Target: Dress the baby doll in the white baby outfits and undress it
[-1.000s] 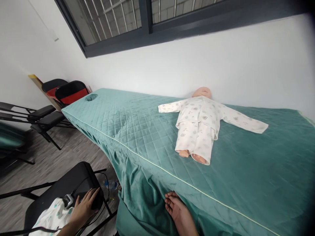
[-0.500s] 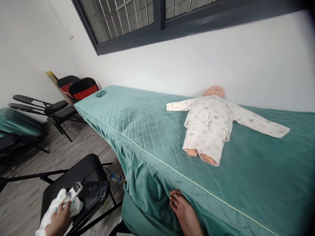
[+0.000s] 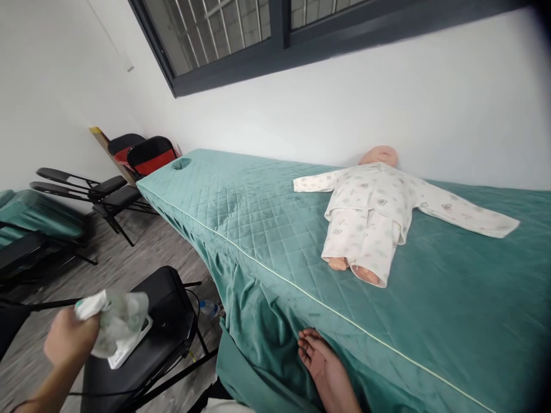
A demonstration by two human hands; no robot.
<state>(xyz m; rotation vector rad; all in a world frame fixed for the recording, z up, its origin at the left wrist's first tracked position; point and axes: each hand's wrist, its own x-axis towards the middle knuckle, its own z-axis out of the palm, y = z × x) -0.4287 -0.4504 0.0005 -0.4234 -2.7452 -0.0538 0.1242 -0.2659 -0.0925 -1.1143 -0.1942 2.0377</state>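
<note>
My left hand (image 3: pixel 71 335) is closed around a bunched white cloth with green prints (image 3: pixel 120 321), lifted over the black chair (image 3: pixel 166 321) and blurred by motion. Beneath the cloth, a flat white-edged object (image 3: pixel 123 357) shows in part. My right hand (image 3: pixel 321 358) rests palm up against the green drape (image 3: pixel 267 344), its fingers loosely curled and nothing in them. A baby doll (image 3: pixel 379 156) lies on the quilted bed (image 3: pixel 241 212), dressed in a white printed top (image 3: pixel 372 189) with sleeves spread and matching trousers (image 3: pixel 359 238).
Folding chairs (image 3: pixel 150 155) stand beyond the bed's far end, near the face hole (image 3: pixel 181 164). A plastic bottle (image 3: pixel 209 308) is on the floor between chair and bed. A cable (image 3: pixel 107 394) hangs by the chair. The wall and window (image 3: pixel 221 34) border the bed.
My left hand has raised the white cloth off the chair and moved left and up. The grey device and dark phone seen there earlier no longer show. My right hand has stayed put.
</note>
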